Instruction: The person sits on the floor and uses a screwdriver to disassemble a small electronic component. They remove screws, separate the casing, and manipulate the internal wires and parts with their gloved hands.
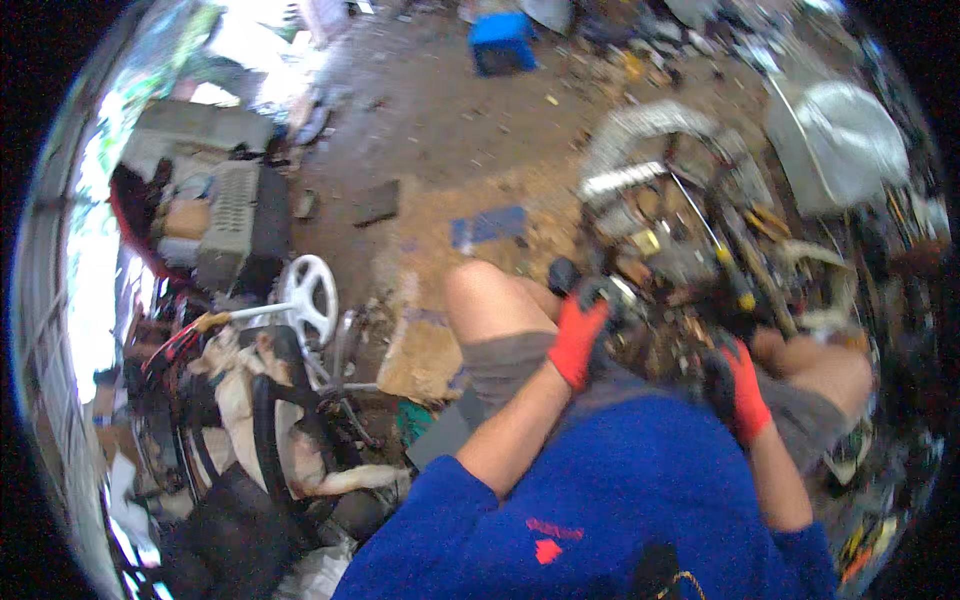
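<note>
My left hand point(583, 335), in a red glove with dark fingers, is in front of my left knee. Its fingers are curled round a small greyish metal piece point(624, 300), too blurred to name. My right hand point(738, 385), gloved the same way, is low beside my right thigh. Its dark fingers blend into the dark floor, so their grip is hidden. Between and beyond the hands lies a heap of scrap parts point(670, 265). A screwdriver point(735, 280) with a yellow and black handle lies in that heap.
A whitish tub point(800, 150) stands at the right. A blue container point(502, 44) is at the far side. Flattened cardboard point(420, 350) covers floor ahead of me. At the left are a white wheel point(312, 300), a pale dog point(240, 400) lying on a chair, and a grey casing point(235, 215).
</note>
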